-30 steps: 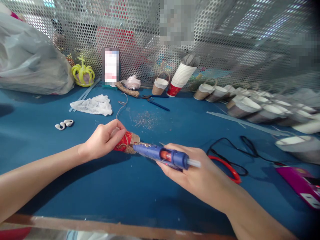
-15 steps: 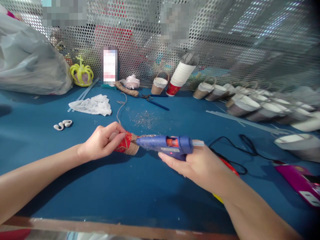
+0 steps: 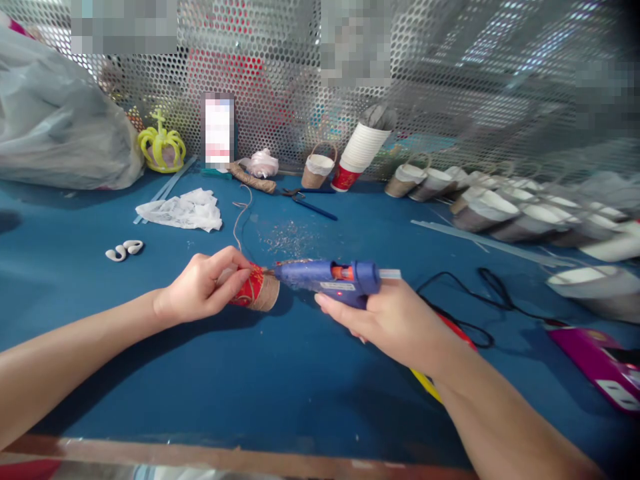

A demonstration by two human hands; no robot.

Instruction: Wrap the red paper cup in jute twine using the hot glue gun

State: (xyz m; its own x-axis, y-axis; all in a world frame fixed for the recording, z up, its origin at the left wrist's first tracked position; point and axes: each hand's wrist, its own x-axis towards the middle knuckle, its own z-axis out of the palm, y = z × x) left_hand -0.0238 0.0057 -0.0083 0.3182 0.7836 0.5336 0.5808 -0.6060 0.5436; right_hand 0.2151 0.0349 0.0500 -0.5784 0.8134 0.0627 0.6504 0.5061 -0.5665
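Observation:
My left hand [image 3: 210,283] is closed around a red paper cup [image 3: 245,293] that lies on its side. Brown twine wraps the cup's right end, and a loose strand of twine [image 3: 239,227] trails from it towards the back. In my right hand [image 3: 385,313] is a blue hot glue gun [image 3: 325,277], with a clear glue stick [image 3: 390,273] poking out of its rear. The gun's nozzle points left and sits at the upper side of the cup by the twine; whether it touches cannot be told. A small red light glows on the gun.
Pliers [image 3: 315,205], a twine bundle [image 3: 253,180] and stacked paper cups [image 3: 363,150] stand or lie at the back. Several twine-wrapped cups [image 3: 485,210] fill the right. A black cord [image 3: 455,277], white earbuds [image 3: 125,250] and crumpled white paper [image 3: 183,210] lie around.
The glue gun in my right hand has shifted slightly up, its nozzle moving to the cup's upper edge and uncovering more of the twine-wrapped end. My left hand stays nearly still.

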